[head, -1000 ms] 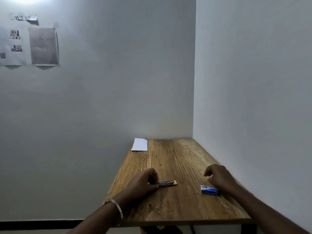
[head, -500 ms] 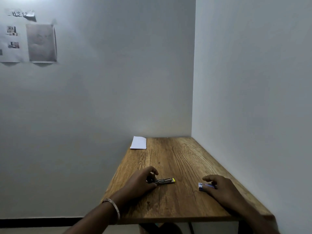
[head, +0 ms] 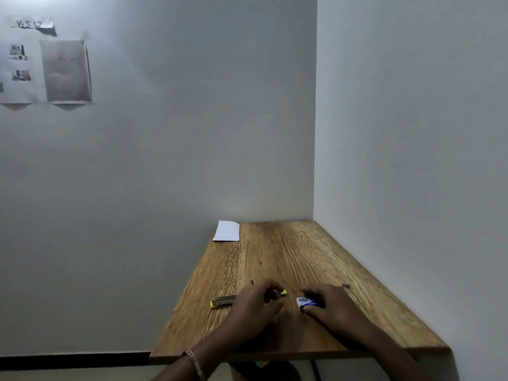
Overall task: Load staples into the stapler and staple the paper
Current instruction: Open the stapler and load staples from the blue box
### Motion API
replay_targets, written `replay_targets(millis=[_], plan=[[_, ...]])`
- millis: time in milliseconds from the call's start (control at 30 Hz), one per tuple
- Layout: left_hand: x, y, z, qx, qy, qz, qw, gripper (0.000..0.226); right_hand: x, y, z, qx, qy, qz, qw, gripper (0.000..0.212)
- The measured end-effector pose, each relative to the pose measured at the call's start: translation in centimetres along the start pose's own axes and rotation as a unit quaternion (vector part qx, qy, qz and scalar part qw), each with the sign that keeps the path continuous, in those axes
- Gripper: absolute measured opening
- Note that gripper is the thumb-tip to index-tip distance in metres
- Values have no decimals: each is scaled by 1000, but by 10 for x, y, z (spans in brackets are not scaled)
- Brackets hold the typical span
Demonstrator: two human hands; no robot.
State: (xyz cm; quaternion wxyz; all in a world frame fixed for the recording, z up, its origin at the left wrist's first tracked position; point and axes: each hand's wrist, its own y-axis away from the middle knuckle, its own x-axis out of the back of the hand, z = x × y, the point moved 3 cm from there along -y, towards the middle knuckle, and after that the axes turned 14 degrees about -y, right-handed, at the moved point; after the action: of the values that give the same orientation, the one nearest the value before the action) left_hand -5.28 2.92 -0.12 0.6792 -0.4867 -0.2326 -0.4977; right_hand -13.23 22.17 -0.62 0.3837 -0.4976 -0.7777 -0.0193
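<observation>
A small metal stapler with yellow ends [head: 223,300] lies on the wooden table [head: 275,259], swung out long and flat. My left hand [head: 254,303] covers its middle and grips it, so one yellow end shows to the left and the other yellow tip [head: 283,292] to the right. My right hand [head: 330,306] holds a small blue staple box [head: 304,302] on the table just right of the stapler. A folded white paper [head: 227,231] lies at the far left corner, well away from both hands.
White walls close the table at the back and along the right. A short grey strip, possibly staples [head: 345,285], lies just beyond my right hand. Printed sheets [head: 66,70] hang on the back wall, upper left. The table's front edge [head: 302,354] is near my wrists.
The stapler now lies opened out, with a part reaching left of my left hand. My right hand has closed on the blue box and slid it left toward the stapler.
</observation>
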Motion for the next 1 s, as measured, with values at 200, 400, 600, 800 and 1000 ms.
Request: replay_targets(millis=[200,400,600,800,1000], plan=[[-9,-3,0,37,10,-29,999,27,-16,-5,-10,31,-13,-21,999,49],[-8,-1,-5,53,61,-46,996,32,-16,-6,-4,27,-51,-26,998,55],[-13,-3,-5,37,-3,-23,999,35,-15,-6,1,1,-101,-52,994,57],[-17,-6,0,14,-95,-21,995,41,0,-7,8,15,-92,-48,994,55],[-19,-12,2,4,-116,-44,992,36,6,-5,10,21,-85,-37,995,50]])
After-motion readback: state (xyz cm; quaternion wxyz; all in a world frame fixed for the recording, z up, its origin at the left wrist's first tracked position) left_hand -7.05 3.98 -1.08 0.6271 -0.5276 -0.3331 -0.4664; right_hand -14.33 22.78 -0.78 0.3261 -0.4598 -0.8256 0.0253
